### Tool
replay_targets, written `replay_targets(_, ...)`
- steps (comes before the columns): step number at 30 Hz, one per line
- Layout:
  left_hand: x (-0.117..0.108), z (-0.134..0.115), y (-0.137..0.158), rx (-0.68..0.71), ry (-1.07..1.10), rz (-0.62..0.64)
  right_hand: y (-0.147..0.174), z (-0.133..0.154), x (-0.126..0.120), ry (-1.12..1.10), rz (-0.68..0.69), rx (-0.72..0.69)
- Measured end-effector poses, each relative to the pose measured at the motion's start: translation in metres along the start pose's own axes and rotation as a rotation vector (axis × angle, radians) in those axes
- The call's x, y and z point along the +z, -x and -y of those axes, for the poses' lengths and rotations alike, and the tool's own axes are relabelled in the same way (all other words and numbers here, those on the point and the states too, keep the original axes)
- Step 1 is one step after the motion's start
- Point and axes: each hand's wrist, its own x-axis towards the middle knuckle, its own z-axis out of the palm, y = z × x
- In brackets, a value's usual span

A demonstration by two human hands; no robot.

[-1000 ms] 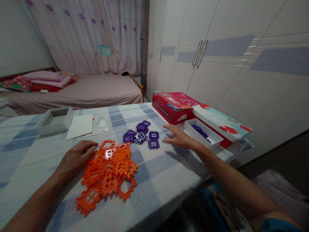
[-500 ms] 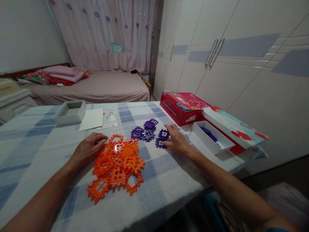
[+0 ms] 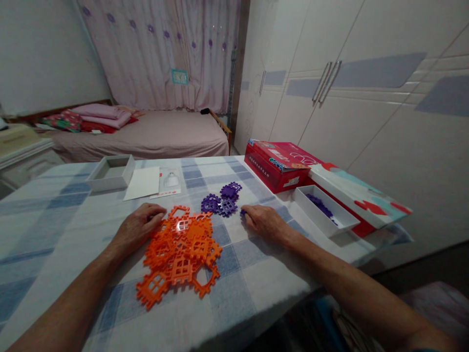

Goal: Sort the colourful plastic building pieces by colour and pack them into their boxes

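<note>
My right hand (image 3: 266,222) is closed around purple plastic pieces (image 3: 243,213) with toothed edges. Only a small purple bit shows at its fingertips; the fingers cover the rest. Several more purple interlocking pieces (image 3: 227,206) lie in a loose cluster just left of it. On the left, my left hand (image 3: 141,222) rests on the cloth against a heap of orange interlocking pieces (image 3: 181,269). Its fingers are loosely bent, the thumb a little apart from them, and nothing shows in its grasp. The orange pieces include window-frame squares and open rings.
To the right, a white box (image 3: 344,226) holds purple pieces beside a red box (image 3: 276,171) and a longer carton (image 3: 362,193). A grey-white tray (image 3: 98,183), a blank card (image 3: 142,183) and a printed sheet (image 3: 171,181) lie at the back left of the checked tablecloth (image 3: 234,303).
My right hand has closed over the purple pieces it was spread across and has drawn slightly left. The left hand stays beside the orange heap. The view has shifted a little.
</note>
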Motion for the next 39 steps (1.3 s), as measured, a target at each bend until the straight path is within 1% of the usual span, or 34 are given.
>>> replay_targets(2,0.000,-0.001,0.000,0.004,0.000,-0.002,-0.006,-0.006,0.000,0.015,-0.027,0.108)
replay_targets(4,0.000,-0.001,0.000,0.009,0.000,-0.003,-0.010,-0.011,0.002,0.033,-0.067,0.186)
replay_targets(8,0.001,-0.002,0.001,0.010,0.014,-0.003,-0.015,-0.019,0.007,0.086,-0.111,0.204)
replay_targets(10,0.002,-0.004,0.001,0.010,0.025,-0.006,-0.022,-0.024,0.005,0.085,-0.127,0.246)
replay_targets(12,0.002,-0.005,0.001,0.008,0.033,-0.007,-0.036,-0.027,-0.001,0.007,-0.144,0.284)
replay_targets(14,0.002,-0.007,0.001,0.003,0.041,-0.003,-0.057,-0.028,-0.008,-0.116,-0.150,0.280)
replay_targets(16,0.002,-0.008,0.001,-0.002,0.048,0.003,-0.079,-0.026,-0.011,-0.196,-0.128,0.272)
replay_targets(19,0.001,-0.009,0.001,-0.012,0.052,-0.003,-0.108,-0.022,-0.004,-0.216,-0.081,0.299)
replay_targets(21,0.000,-0.010,0.001,-0.014,0.053,-0.011,-0.119,-0.021,0.006,-0.220,-0.067,0.316)
replay_targets(23,0.000,-0.011,0.001,-0.012,0.054,-0.014,-0.123,-0.022,0.015,-0.245,-0.040,0.325)
replay_targets(25,0.000,-0.012,0.001,-0.015,0.055,-0.015,-0.124,-0.026,0.021,-0.266,0.015,0.323)
replay_targets(27,0.000,-0.012,0.001,-0.019,0.055,-0.019,-0.123,-0.028,0.024,-0.259,0.079,0.310)
replay_targets(29,0.000,-0.012,0.002,-0.019,0.052,-0.020,-0.123,-0.030,0.023,-0.240,0.111,0.313)
replay_targets(31,0.001,-0.011,0.002,-0.015,0.050,-0.019,-0.124,-0.029,0.020,-0.255,0.087,0.327)
replay_targets(35,0.001,-0.009,0.001,-0.006,0.054,-0.014,-0.124,-0.023,0.014,-0.331,-0.035,0.303)
replay_targets(39,0.001,-0.008,0.001,-0.008,0.056,-0.016,-0.117,-0.018,0.011,-0.424,-0.128,0.297)
